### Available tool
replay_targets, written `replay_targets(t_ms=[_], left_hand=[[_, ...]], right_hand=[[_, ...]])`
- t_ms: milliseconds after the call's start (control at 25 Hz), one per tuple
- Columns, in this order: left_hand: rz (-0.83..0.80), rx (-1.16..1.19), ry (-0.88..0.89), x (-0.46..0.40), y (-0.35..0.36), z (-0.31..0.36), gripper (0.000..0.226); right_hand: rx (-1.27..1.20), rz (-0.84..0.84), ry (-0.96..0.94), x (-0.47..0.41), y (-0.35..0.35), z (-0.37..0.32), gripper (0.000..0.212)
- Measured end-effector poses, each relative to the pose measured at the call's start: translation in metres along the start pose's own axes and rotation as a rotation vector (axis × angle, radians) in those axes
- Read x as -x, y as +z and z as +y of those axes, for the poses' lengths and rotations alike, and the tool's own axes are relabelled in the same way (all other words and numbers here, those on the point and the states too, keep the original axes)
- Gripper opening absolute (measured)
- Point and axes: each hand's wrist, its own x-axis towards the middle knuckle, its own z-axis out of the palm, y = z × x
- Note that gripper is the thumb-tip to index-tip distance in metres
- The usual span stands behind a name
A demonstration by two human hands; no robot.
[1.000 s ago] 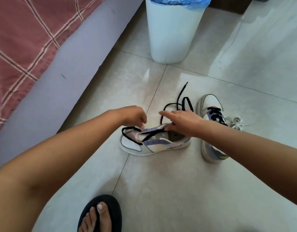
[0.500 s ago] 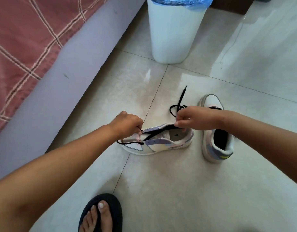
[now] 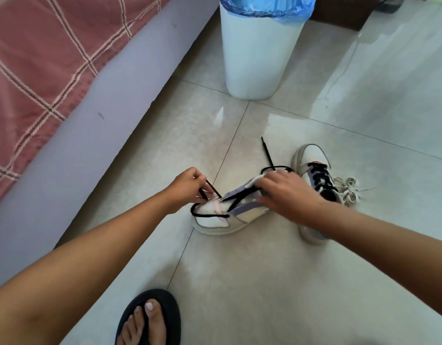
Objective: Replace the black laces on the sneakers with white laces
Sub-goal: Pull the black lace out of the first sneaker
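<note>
Black lace [image 3: 210, 192] is being pinched by the left hand [image 3: 190, 186] for pulling out, while the near sneaker [image 3: 227, 220], lying on the floor tiles [image 3: 239, 282], is being steadied by the right hand [image 3: 287, 192], fingers loosely draped over its collar. White laces [image 3: 348, 190] are being kept beside the other sneaker [image 3: 314, 170], handy for later

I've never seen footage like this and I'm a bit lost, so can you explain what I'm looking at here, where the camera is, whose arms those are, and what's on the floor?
There is no machine here. The picture comes from a wide-angle camera worn on a person's head, looking forward and down, so the two arms reaching in are that person's own.

On the tiled floor lies a near sneaker on its side, with a black lace partly threaded through it. The left hand pinches a stretch of that lace. The right hand is on the shoe's upper near its opening; whether it also holds lace I cannot tell.

Behind it stands a second sneaker, laced in black, with a bundle of white laces beside it.

Further back are a white bin with a blue liner and the edge of a bed. At the bottom is the person's foot in a dark sandal.
</note>
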Motion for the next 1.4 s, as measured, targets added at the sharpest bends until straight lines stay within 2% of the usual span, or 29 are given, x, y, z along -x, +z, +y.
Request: replay_targets(t_ms=[160,320,440,560,600,680,760,800,880,960,1040,1080,1160,1240,1280,1320,1400], left_hand=[[-0.044,0.425,0.008,0.008,0.013,0.009,0.024],[0.009,0.567,-0.063,0.004,-0.011,0.002,0.028],[0.143,0.627,-0.133,-0.004,-0.047,-0.005,0.032],[0.39,0.558,-0.274,-0.013,-0.083,-0.028,0.03],[0.443,0.455,-0.326,-0.014,-0.084,-0.035,0.027],[0.461,-0.018,-0.367,-0.015,-0.072,-0.041,0.018],[0.433,-0.637,-0.205,-0.018,-0.047,-0.033,0.031],[0.377,-0.821,-0.035,-0.016,-0.031,-0.023,0.037],[0.113,-0.967,0.299,-0.015,-0.004,-0.006,0.041],[-0.103,-1.214,0.471,-0.018,0.018,0.004,0.037],[-0.102,-1.516,0.581,-0.025,0.028,0.008,0.03],[-0.088,-1.579,0.606,-0.027,0.029,0.011,0.025],[-0.11,-1.553,0.636,-0.026,0.02,0.014,0.013],[-0.035,-1.479,0.594,-0.025,-0.007,0.011,0.014],[0.032,-1.483,0.497,-0.026,-0.028,0.004,0.012],[0.091,-1.521,0.351,-0.026,-0.055,-0.006,0.01],[0.168,-1.659,-0.079,-0.02,-0.104,-0.026,0.023]], right_hand=[[0.005,-0.068,-0.132,-0.004,0.024,-0.006,0.027],[0.033,-0.022,-0.103,-0.007,0.022,0.003,0.03],[0.111,-0.031,-0.119,-0.004,0.018,0.01,0.035],[0.17,-0.014,-0.108,-0.002,0.016,0.015,0.034],[0.176,-0.013,-0.121,-0.002,0.018,0.014,0.034],[0.203,-0.03,-0.156,-0.005,0.021,0.009,0.036],[0.232,-0.04,-0.185,-0.009,0.023,0.008,0.037],[0.234,-0.037,-0.198,-0.01,0.023,0.01,0.037],[0.231,-0.035,-0.218,-0.011,0.023,0.011,0.036],[0.233,-0.035,-0.223,-0.01,0.023,0.01,0.035],[0.241,-0.047,-0.221,-0.01,0.023,0.009,0.036],[0.245,-0.053,-0.218,-0.01,0.022,0.009,0.036],[0.222,-0.039,-0.205,-0.007,0.022,0.012,0.036],[0.17,-0.002,-0.178,-0.004,0.019,0.018,0.036],[0.157,0.014,-0.161,-0.001,0.017,0.022,0.035],[0.158,0.025,-0.146,0.002,0.016,0.026,0.034],[0.175,0.027,-0.114,0.009,0.015,0.035,0.033]])
